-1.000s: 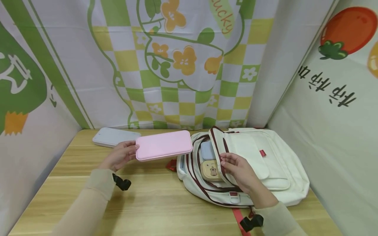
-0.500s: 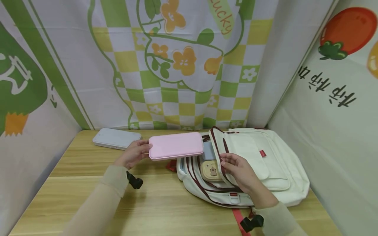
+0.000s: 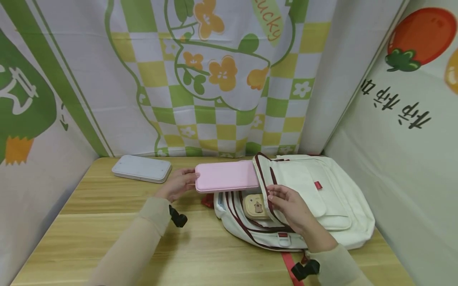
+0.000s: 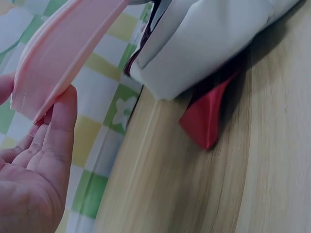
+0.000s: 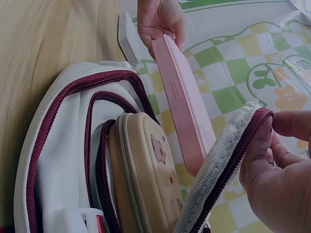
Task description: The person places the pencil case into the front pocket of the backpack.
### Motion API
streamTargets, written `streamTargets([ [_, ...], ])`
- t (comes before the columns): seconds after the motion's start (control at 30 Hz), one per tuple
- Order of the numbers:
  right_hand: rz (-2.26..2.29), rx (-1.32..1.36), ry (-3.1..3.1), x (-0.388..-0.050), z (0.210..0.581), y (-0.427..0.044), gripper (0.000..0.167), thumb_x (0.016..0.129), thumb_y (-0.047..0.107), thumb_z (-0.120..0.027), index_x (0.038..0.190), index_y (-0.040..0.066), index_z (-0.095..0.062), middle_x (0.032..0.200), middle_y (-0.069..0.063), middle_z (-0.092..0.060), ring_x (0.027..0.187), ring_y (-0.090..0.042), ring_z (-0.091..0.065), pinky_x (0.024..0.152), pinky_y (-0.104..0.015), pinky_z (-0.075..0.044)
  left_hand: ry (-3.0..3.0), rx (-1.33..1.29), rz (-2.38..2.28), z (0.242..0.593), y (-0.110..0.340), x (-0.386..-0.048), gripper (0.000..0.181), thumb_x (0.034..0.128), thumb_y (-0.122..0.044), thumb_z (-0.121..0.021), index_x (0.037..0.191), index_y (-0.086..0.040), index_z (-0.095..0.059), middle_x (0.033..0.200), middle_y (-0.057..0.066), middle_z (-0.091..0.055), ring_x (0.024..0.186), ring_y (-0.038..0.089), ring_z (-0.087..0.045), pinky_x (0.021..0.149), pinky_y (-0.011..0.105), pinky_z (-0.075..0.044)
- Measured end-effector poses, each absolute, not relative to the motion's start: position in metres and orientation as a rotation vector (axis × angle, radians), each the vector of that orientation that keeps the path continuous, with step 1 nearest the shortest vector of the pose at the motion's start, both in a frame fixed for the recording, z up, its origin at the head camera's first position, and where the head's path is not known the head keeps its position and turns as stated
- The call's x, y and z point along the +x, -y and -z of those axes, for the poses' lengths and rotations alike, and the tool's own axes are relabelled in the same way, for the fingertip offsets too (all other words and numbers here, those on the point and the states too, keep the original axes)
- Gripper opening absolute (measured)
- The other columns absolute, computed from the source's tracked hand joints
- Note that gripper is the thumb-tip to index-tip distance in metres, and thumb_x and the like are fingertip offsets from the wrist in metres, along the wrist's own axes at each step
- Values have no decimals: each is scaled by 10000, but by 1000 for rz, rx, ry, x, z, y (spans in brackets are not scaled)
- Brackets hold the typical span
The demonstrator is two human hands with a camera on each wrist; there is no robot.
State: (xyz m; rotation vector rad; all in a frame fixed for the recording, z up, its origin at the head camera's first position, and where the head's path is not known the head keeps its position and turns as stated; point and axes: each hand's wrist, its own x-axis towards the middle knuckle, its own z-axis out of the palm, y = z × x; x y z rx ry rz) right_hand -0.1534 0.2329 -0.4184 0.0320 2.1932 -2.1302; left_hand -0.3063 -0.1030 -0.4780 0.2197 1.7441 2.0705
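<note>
My left hand (image 3: pixel 179 184) pinches the left end of a flat pink case (image 3: pixel 226 176), thumb on one face and fingers on the other. The case's right end reaches under the lifted flap of a white backpack (image 3: pixel 343 190) lying on the table. With thumb and fingers, my right hand (image 3: pixel 291 206) pinches the flap's dark red zipper edge (image 5: pixel 243 145) and holds it up. In the opened pocket sits a beige zippered case (image 5: pixel 148 170) with a small bear print. The pink case hides whatever lies behind it in the pocket.
A pale grey flat case (image 3: pixel 142 168) lies on the wooden table (image 3: pixel 107 238) at the back left. A red strap (image 3: pixel 291 268) hangs from the backpack's near side, and a red tab (image 4: pixel 206 116) pokes out at its left. Printed curtains (image 3: pixel 229 79) stand behind.
My left hand has carried the pink case rightward, its right end passing from beside the backpack to under the flap. It now covers the blue-grey item in the pocket. My right hand stays put.
</note>
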Motion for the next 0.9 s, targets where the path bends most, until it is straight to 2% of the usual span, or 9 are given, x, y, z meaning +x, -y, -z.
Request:
streamTargets([
  [0.27,2124,42,-2203,-153,415,-234,297,1034,-61,-523,1303,-182,-492,989,-20,-576,912,-91,-555,755,-223,-518,-1789,184,-2019,481,76,-308,467,1046,-3,-529,1421,223,-365,1122,142,-586,894,132,-641,841,318,-570],
  [0.6,2126,32,-2200,-151,414,-232,304,1035,-54,-530,1308,-181,-492,990,-14,-576,909,-89,-553,753,-220,-516,-1834,79,-1951,479,58,-312,431,1040,-44,-591,1395,163,-460,1123,155,-631,912,180,-656,930,389,-560],
  [0.77,2143,17,-2187,-151,414,-232,283,1033,-54,-535,1289,-171,-505,987,-9,-579,906,-87,-556,745,-217,-518,-1840,50,-1938,476,50,-313,460,1041,-64,-602,1418,153,-451,1178,201,-635,968,227,-657,991,441,-533],
  [0.9,2147,16,-2186,-151,413,-231,267,1028,-59,-536,1273,-165,-516,981,-11,-581,902,-87,-558,741,-215,-517,-1811,65,-1945,474,42,-314,492,1042,-65,-600,1436,170,-422,1229,243,-625,996,248,-661,986,437,-542],
])
